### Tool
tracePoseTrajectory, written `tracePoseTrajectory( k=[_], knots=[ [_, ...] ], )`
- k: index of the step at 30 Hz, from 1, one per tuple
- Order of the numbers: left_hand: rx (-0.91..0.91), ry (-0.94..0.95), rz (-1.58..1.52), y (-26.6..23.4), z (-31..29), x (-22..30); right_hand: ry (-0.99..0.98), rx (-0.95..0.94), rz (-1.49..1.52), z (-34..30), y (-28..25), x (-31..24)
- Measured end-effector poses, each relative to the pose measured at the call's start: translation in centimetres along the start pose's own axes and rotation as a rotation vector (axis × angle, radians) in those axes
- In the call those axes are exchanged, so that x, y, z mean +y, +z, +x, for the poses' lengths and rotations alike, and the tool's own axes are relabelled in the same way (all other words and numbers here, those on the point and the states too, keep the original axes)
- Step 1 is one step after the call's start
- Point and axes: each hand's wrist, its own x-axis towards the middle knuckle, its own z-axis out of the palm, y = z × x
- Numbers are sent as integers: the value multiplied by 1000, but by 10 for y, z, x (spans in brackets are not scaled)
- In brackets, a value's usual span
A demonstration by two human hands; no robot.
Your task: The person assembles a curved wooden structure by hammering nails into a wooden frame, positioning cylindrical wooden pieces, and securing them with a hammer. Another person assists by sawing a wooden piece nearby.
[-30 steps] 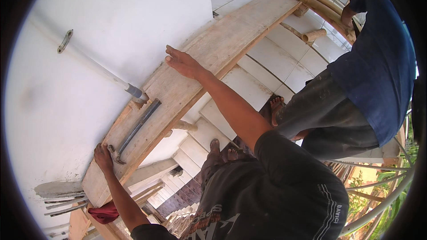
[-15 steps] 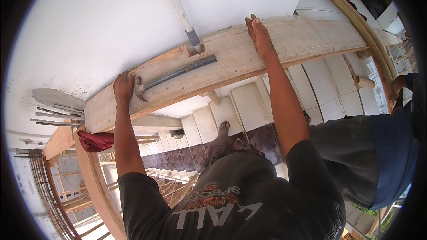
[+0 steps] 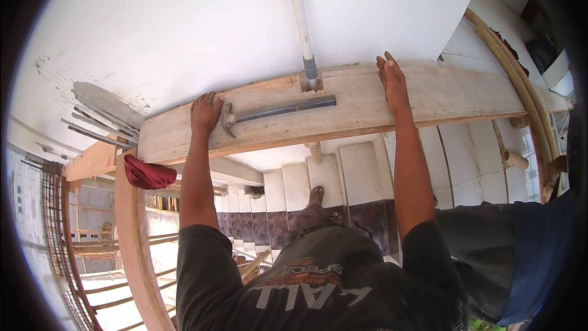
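A long wooden board (image 3: 456, 99) lies flat along the white wall. My left hand (image 3: 206, 113) rests on its left part, palm down, fingers lying on the wood near the wall. Close to the right of that hand lies a claw hammer (image 3: 285, 108), its rusty head nearest my fingers and its dark handle pointing right; no hand holds it. Farther right, my right hand (image 3: 394, 83) rests edge-down on the board with its fingers stretched toward the wall and nothing in it.
A white pipe (image 3: 297, 12) with a grey end meets a notch in the board. Bare rebar (image 3: 101, 127) sticks out at left, above a dark red cloth (image 3: 149, 173). White stairs (image 3: 358, 168) descend below. Another person's blue and dark clothing (image 3: 539, 257) is close on the right, near bamboo poles (image 3: 520, 76).
The view has swung, so the board, hammer and pipe sit farther right and lower in the picture. Both hands keep about the same places on the board.
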Motion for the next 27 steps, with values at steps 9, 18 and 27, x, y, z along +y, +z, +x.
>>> tracePoseTrajectory(
  k=[9,18,27],
  knots=[
    [24,-96,-70,-11,-7,14,26,19,-55,2,1,-2],
    [54,-33,-16,-8,-5,12,-66,-4,-329,3,-2,9],
    [-32,-118,-66,-11,-2,13,-93,-3,-390,6,-3,10]
  ],
)
